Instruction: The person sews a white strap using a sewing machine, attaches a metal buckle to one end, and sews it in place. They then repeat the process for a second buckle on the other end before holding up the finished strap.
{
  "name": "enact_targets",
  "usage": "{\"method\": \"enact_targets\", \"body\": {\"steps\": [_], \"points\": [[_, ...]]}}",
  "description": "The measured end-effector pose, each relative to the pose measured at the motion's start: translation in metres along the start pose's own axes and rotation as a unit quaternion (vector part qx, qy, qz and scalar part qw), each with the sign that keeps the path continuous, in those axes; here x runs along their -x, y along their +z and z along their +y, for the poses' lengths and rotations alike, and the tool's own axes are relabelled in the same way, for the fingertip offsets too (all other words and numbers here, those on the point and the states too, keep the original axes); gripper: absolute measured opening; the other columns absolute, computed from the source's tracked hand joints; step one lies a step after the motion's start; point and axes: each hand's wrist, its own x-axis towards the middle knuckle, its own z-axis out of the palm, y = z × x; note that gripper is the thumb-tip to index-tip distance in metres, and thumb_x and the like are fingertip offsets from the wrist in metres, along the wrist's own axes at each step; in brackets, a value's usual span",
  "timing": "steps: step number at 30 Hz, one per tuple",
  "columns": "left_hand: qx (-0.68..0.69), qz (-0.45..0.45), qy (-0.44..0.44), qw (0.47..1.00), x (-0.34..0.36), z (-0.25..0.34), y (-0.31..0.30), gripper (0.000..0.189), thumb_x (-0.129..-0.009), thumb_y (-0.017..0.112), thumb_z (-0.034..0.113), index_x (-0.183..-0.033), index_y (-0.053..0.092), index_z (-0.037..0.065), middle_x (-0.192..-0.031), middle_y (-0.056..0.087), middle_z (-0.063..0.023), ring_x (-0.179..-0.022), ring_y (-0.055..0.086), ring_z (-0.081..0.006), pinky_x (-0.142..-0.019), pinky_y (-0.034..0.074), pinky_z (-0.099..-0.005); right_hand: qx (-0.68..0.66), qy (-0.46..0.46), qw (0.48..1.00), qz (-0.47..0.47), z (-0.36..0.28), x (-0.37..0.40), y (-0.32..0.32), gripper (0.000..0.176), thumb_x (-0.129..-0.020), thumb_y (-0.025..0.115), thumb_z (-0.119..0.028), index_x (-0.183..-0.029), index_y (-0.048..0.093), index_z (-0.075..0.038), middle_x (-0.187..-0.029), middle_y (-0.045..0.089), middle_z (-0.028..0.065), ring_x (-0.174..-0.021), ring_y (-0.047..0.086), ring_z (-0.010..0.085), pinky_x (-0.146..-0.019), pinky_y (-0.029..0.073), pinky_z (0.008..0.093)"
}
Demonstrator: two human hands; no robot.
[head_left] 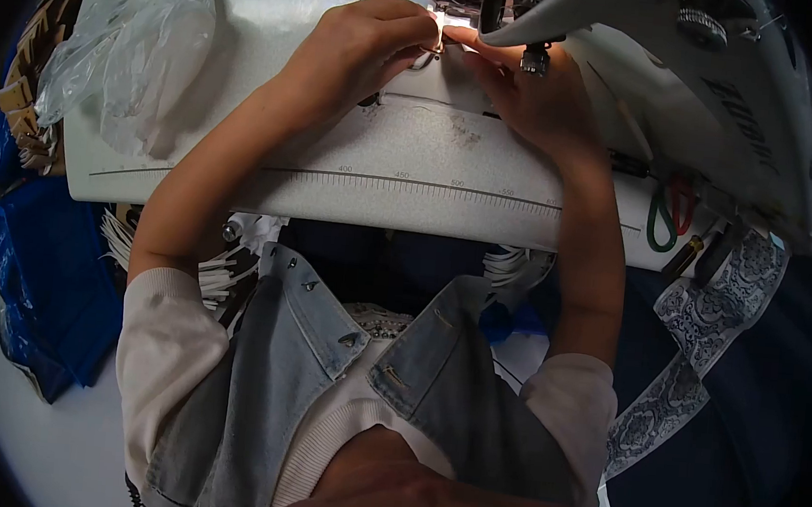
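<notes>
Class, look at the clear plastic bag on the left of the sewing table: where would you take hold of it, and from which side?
Probably pinch the raised crumpled folds near the middle of the bag, from above and the left. It lies slack on the table, so only the folds offer purchase, and the left hand works to its right.
</notes>
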Motion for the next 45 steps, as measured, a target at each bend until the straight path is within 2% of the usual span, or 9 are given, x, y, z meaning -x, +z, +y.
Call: {"method": "enact_targets", "body": {"steps": [7, 10, 12, 15, 23, 32, 34, 37, 45], "points": [[0.054, -0.085, 0.083, 0.991, -0.004, -0.022, -0.022, 0.025, -0.073, 0.067, -0.004, -0.098, 0.065, 0.002, -0.109, 0.065, -0.0136, -0.095, 0.065, -0.031, -0.081, 0.055, -0.0357, -0.051, 0.043, 0.998, -0.013, -0.01, -0.001, -0.001, 0.022, -0.088, 0.065, -0.025, -0.109, 0.069, -0.018, -0.057, 0.06, 0.0041, -0.051, 0.058, 0.0138, -0.05, 0.046, 0.0271], [0.048, -0.127, 0.052, 0.989, -0.004, -0.019, -0.026, 0.026, -0.073, 0.064, -0.009, -0.098, 0.064, 0.0, -0.108, 0.065, -0.0144, -0.096, 0.065, -0.0315, -0.081, 0.055, -0.0364, -0.032, 0.126, 0.989, -0.074, -0.024, 0.0, -0.005, 0.022, -0.088, 0.065, -0.023, -0.108, 0.069, -0.017, -0.068, 0.064, 0.0055, -0.057, 0.061, 0.0156, -0.055, 0.049, 0.028], [0.05, -0.119, 0.053, 0.99, -0.005, -0.018, -0.026, 0.027, -0.072, 0.063, -0.01, -0.097, 0.063, 0.0, -0.106, 0.065, -0.0141, -0.095, 0.065, -0.0312, -0.08, 0.055, -0.0366, 0.011, -0.022, 0.999, -0.02, -0.023, 0.001, -0.003, 0.022, -0.087, 0.064, -0.02, -0.108, 0.069, -0.015, -0.091, 0.067, 0.0059, -0.065, 0.064, 0.0152, -0.061, 0.05, 0.0291], [0.076, -0.097, 0.024, 0.992, -0.007, -0.012, -0.022, 0.027, -0.071, 0.062, -0.011, -0.096, 0.061, 0.0, -0.102, 0.065, -0.0136, -0.092, 0.065, -0.0306, -0.079, 0.055, -0.0367, -0.009, -0.008, 0.998, -0.07, -0.035, 0.002, -0.004, 0.025, -0.085, 0.063, -0.017, -0.109, 0.067, -0.015, -0.107, 0.064, 0.0048, -0.071, 0.064, 0.0166, -0.065, 0.051, 0.0302], [0.09, -0.113, -0.044, 0.989, -0.008, -0.009, -0.021, 0.026, -0.074, 0.065, -0.008, -0.098, 0.062, 0.001, -0.099, 0.064, -0.0116, -0.085, 0.066, -0.0279, -0.075, 0.055, -0.0332, -0.02, 0.049, 0.988, -0.142, -0.039, 0.0, -0.018, 0.03, -0.085, 0.06, -0.016, -0.114, 0.065, -0.014, -0.111, 0.063, 0.005, -0.077, 0.066, 0.0221, -0.069, 0.053, 0.0334], [0.039, -0.008, 0.046, 0.998, 0.002, -0.012, -0.002, 0.019, -0.082, 0.063, -0.002, -0.101, 0.063, -0.001, -0.095, 0.063, -0.0117, -0.081, 0.066, -0.026, -0.067, 0.056, -0.0335, 0.003, 0.024, 0.99, -0.142, -0.037, 0.004, -0.017, 0.034, -0.084, 0.06, -0.019, -0.118, 0.064, -0.012, -0.116, 0.061, 0.0075, -0.083, 0.066, 0.0276, -0.074, 0.053, 0.0358], [0.093, 0.064, -0.04, 0.993, 0.007, -0.015, 0.007, 0.024, -0.074, 0.078, 0.011, -0.097, 0.072, 0.009, -0.094, 0.063, -0.01, -0.086, 0.062, -0.0222, -0.069, 0.051, -0.0294, 0.005, 0.022, 0.99, -0.142, -0.038, 0.003, -0.017, 0.035, -0.084, 0.061, -0.02, -0.118, 0.063, -0.011, -0.116, 0.06, 0.0079, -0.083, 0.066, 0.028, -0.074, 0.053, 0.0364], [-0.153, -0.08, -0.092, 0.981, 0.019, -0.036, 0.005, 0.024, -0.074, 0.079, 0.021, -0.094, 0.074, 0.009, -0.091, 0.061, -0.013, -0.081, 0.059, -0.0231, -0.064, 0.047, -0.0322, 0.014, 0.027, 0.988, -0.153, -0.041, 0.003, -0.019, 0.038, -0.084, 0.061, -0.021, -0.121, 0.061, -0.012, -0.114, 0.061, 0.0084, -0.081, 0.066, 0.0276, -0.072, 0.053, 0.0362], [-0.082, -0.027, -0.105, 0.991, 0.009, -0.02, 0.002, 0.024, -0.075, 0.078, 0.028, -0.089, 0.075, 0.009, -0.077, 0.059, -0.0166, -0.072, 0.053, -0.0256, -0.063, 0.044, -0.0365, 0.014, 0.055, 0.982, -0.178, -0.044, 0.003, -0.023, 0.042, -0.085, 0.06, -0.021, -0.127, 0.057, -0.019, -0.097, 0.066, 0.0083, -0.074, 0.066, 0.0274, -0.067, 0.054, 0.0359]]}}
